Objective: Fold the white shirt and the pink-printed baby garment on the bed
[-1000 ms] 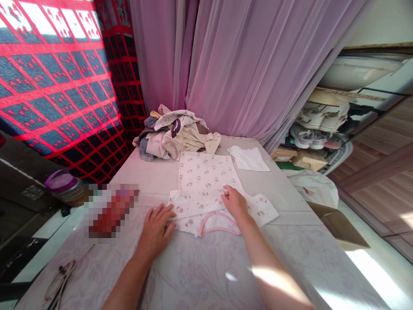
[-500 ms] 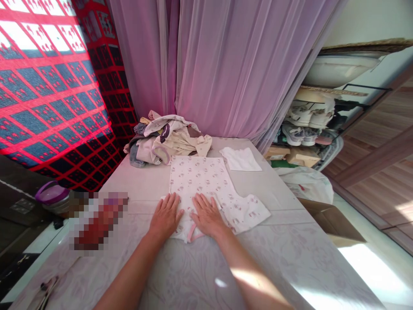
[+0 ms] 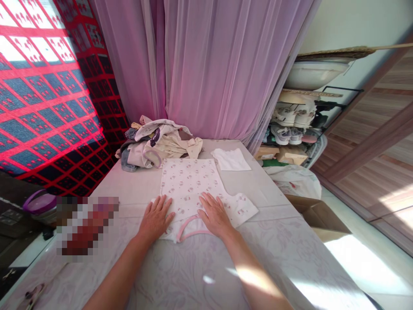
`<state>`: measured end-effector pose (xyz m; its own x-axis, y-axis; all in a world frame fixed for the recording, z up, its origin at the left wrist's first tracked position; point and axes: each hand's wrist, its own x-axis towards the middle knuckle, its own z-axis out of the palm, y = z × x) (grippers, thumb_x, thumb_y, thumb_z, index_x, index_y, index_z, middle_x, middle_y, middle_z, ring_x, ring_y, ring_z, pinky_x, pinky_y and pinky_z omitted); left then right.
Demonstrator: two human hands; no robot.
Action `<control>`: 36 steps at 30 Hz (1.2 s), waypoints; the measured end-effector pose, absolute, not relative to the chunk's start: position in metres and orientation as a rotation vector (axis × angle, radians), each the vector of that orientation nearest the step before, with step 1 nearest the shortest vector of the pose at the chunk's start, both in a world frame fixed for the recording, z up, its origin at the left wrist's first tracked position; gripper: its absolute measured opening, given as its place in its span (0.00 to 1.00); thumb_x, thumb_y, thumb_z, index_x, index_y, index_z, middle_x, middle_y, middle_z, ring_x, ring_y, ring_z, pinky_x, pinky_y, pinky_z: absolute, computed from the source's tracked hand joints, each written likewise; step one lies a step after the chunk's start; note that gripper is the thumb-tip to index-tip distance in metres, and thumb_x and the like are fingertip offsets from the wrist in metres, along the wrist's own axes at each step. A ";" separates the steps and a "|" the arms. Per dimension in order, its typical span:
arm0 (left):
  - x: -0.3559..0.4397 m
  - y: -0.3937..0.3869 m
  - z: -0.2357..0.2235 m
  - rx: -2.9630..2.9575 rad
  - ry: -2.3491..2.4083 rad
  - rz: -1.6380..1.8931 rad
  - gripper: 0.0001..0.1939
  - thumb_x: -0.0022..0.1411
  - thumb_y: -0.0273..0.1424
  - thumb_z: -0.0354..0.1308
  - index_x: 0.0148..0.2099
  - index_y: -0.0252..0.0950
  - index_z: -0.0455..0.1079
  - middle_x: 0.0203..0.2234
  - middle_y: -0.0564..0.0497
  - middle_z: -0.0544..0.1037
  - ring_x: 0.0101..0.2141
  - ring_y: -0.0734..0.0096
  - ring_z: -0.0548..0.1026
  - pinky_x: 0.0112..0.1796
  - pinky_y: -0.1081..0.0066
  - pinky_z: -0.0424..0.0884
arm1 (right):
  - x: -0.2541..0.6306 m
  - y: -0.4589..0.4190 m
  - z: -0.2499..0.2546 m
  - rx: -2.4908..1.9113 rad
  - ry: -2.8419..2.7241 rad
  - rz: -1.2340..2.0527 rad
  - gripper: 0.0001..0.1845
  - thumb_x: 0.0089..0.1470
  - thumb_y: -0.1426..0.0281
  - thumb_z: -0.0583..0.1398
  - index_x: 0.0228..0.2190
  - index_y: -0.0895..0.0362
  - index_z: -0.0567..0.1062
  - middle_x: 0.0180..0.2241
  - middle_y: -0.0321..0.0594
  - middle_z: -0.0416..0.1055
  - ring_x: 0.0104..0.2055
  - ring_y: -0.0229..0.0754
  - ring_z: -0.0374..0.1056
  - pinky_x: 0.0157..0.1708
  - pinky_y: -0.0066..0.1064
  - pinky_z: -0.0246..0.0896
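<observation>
A small white baby shirt (image 3: 190,183) with a tiny pink print and a pink neckline lies spread on the table (image 3: 284,258), neck toward me. My left hand (image 3: 155,217) lies flat on its left sleeve, which is folded in, fingers stretched out. My right hand (image 3: 215,214) presses flat on the shirt just right of the neckline, fingers spread. The right sleeve (image 3: 242,206) sticks out unfolded beside that hand. Neither hand holds anything.
A heap of unfolded clothes (image 3: 156,144) sits at the table's far end by the purple curtain (image 3: 213,69). A folded white cloth (image 3: 230,159) lies to its right. A cardboard box (image 3: 319,217) and a shoe rack (image 3: 293,129) stand right of the table.
My right hand let go of the left sleeve it had folded in and came down flat on the shirt. Both hands then slid apart, uncovering the neckline.
</observation>
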<state>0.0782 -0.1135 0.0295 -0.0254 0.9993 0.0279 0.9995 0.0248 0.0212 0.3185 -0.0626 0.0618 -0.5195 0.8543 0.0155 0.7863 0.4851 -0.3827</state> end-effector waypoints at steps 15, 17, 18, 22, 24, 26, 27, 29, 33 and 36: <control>0.140 -0.128 0.018 -2.368 -2.051 -0.240 0.32 0.65 0.52 0.43 0.65 0.43 0.59 0.64 0.44 0.58 0.64 0.49 0.55 0.59 0.47 0.51 | 0.447 -0.015 0.058 -2.238 -2.001 0.241 0.22 0.60 0.56 0.50 0.39 0.55 0.77 0.40 0.48 0.75 0.44 0.49 0.70 0.40 0.36 0.59; 0.139 -0.128 0.018 -2.377 -2.058 -0.207 0.33 0.64 0.52 0.43 0.65 0.43 0.58 0.65 0.43 0.57 0.64 0.49 0.54 0.59 0.47 0.50 | 0.450 -0.012 0.055 -2.269 -1.942 0.289 0.21 0.61 0.56 0.49 0.39 0.54 0.77 0.39 0.47 0.75 0.41 0.47 0.71 0.37 0.34 0.59; 0.139 -0.129 0.019 -2.380 -2.060 -0.195 0.33 0.64 0.53 0.42 0.65 0.42 0.58 0.65 0.43 0.57 0.64 0.49 0.54 0.59 0.47 0.50 | 0.452 -0.011 0.053 -2.276 -1.921 0.298 0.21 0.61 0.56 0.49 0.39 0.54 0.76 0.39 0.47 0.75 0.40 0.47 0.71 0.36 0.34 0.59; 0.138 -0.129 0.020 -2.376 -2.060 -0.192 0.33 0.64 0.53 0.43 0.65 0.42 0.58 0.65 0.43 0.57 0.64 0.49 0.54 0.60 0.47 0.49 | 0.456 -0.013 0.045 -2.135 -1.853 0.203 0.19 0.59 0.59 0.53 0.44 0.56 0.74 0.42 0.49 0.74 0.43 0.49 0.69 0.40 0.36 0.59; 0.139 -0.129 0.019 -2.379 -2.055 -0.213 0.33 0.64 0.53 0.43 0.65 0.43 0.58 0.65 0.43 0.57 0.64 0.49 0.54 0.60 0.46 0.49 | 0.450 -0.021 0.043 -1.928 -1.765 0.037 0.20 0.58 0.62 0.54 0.48 0.58 0.72 0.47 0.51 0.72 0.48 0.50 0.67 0.43 0.37 0.58; 0.139 -0.128 0.017 -2.386 -2.050 -0.245 0.33 0.64 0.52 0.44 0.65 0.42 0.58 0.65 0.42 0.58 0.64 0.48 0.54 0.59 0.45 0.49 | 0.437 -0.036 0.043 -1.614 -1.801 -0.072 0.16 0.58 0.65 0.54 0.44 0.58 0.73 0.47 0.50 0.72 0.49 0.48 0.66 0.46 0.37 0.58; 0.139 -0.128 0.017 -2.390 -2.047 -0.268 0.33 0.63 0.52 0.45 0.65 0.42 0.59 0.64 0.42 0.58 0.64 0.48 0.54 0.59 0.44 0.50 | 0.429 -0.045 0.043 -1.442 -1.891 -0.058 0.13 0.58 0.66 0.53 0.40 0.56 0.75 0.44 0.47 0.73 0.47 0.47 0.66 0.45 0.37 0.58; 0.136 -0.128 0.018 -2.418 -2.022 -0.343 0.32 0.63 0.51 0.46 0.64 0.41 0.60 0.64 0.41 0.59 0.63 0.48 0.55 0.59 0.44 0.52 | 0.412 -0.065 0.042 -1.128 -2.149 0.114 0.10 0.58 0.68 0.55 0.32 0.53 0.76 0.35 0.41 0.74 0.40 0.42 0.67 0.42 0.34 0.59; 0.120 -0.142 0.024 -2.544 -1.910 -0.566 0.21 0.64 0.47 0.49 0.52 0.40 0.68 0.62 0.41 0.63 0.62 0.54 0.58 0.59 0.48 0.56 | 0.396 -0.092 0.035 -0.940 -2.376 0.368 0.04 0.52 0.68 0.62 0.32 0.53 0.76 0.35 0.39 0.73 0.38 0.42 0.67 0.40 0.35 0.60; 0.103 -0.162 0.027 -2.563 -1.904 -0.670 0.15 0.61 0.44 0.55 0.41 0.39 0.68 0.58 0.42 0.68 0.61 0.54 0.60 0.59 0.47 0.56 | 0.400 -0.094 0.030 -0.985 -2.378 0.386 0.08 0.50 0.69 0.64 0.36 0.53 0.76 0.38 0.41 0.73 0.41 0.44 0.66 0.42 0.37 0.60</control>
